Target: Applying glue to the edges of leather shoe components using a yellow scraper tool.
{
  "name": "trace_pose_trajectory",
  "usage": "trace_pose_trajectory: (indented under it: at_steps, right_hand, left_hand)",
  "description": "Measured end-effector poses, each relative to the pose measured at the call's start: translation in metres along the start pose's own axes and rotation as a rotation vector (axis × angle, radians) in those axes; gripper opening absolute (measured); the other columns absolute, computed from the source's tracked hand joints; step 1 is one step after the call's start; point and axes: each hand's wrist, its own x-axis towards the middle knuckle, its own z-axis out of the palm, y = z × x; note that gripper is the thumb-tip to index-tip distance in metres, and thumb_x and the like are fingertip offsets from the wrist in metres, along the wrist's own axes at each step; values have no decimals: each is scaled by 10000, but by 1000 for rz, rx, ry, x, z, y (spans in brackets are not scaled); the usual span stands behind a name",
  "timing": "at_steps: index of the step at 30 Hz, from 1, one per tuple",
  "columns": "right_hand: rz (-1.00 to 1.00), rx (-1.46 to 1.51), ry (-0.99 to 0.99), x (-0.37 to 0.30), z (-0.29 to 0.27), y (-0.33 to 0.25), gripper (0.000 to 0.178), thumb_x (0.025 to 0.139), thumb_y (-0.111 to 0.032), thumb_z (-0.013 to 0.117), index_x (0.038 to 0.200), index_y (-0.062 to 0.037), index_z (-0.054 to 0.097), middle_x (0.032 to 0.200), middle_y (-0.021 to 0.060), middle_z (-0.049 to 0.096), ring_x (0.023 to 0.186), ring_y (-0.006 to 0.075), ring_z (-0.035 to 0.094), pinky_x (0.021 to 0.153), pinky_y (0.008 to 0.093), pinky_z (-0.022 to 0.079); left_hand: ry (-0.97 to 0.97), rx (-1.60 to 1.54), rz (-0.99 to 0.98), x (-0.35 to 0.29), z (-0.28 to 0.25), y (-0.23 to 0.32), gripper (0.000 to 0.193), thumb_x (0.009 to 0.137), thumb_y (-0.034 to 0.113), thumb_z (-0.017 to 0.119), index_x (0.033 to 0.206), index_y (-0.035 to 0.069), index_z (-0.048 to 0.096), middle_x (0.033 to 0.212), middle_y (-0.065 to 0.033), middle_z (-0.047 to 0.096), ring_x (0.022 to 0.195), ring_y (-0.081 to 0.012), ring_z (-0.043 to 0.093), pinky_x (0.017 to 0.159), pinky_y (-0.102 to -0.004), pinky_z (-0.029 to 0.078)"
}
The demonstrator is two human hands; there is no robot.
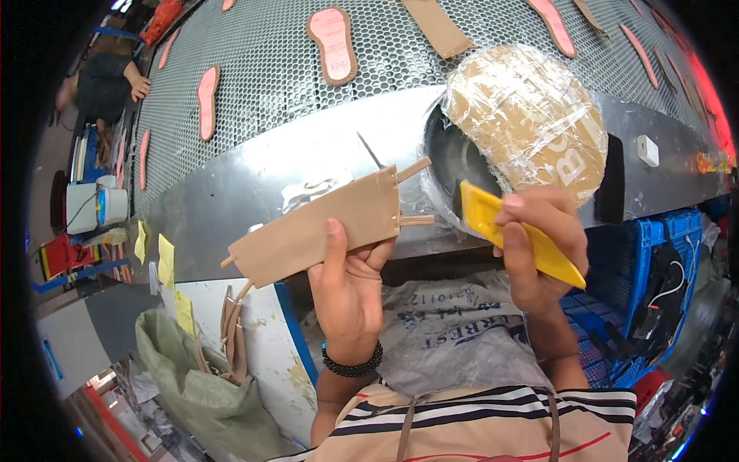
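Note:
My left hand (346,289) holds a tan, leather-like shoe upper piece (315,223) from below, thumb on top. Narrow strips stick out from both of its ends. A flat yellow plastic tool (523,239) is pinched in my right hand (543,242), slanting over the near edge of a round dark pot (454,146). Whether the tool's far end carries bristles, I cannot make out. Most of the pot lies under a cardboard lid (527,115) wrapped in clear film. Behind the tan piece, a thin pointed tool (369,150) and crumpled white material (315,189) rest on the metal ledge.
Pink-and-brown insoles (333,46) and tan pieces (437,27) lie on the mesh conveyor (262,54) beyond the metal ledge (254,169). A blue crate (662,239) stands right, a green sack (200,393) lower left. Another person's hand (138,83) touches the conveyor's far left edge.

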Motion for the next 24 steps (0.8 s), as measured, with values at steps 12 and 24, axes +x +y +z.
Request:
trace_pose_trajectory:
  at_steps: [12,24]
  right_hand:
    - [-290,92,-20,11,1,12,275,857,65,600,1107,-34,658,950,109,629,715,192,613,630,304,495]
    - [238,125,-393,17,-26,-5,369,870,-116,727,1197,-21,585,683,36,556,576,127,510,568,250,388]
  left_hand:
    - [-89,75,22,-3,-3,2,384,1035,235,503,1297,-38,435,1228,-183,584,1086,-297,647,866,-450,602]
    - [-308,950,115,16,-21,63,208,910,-29,565,1116,-22,594,1021,-97,659,971,-177,616,845,-305,483]
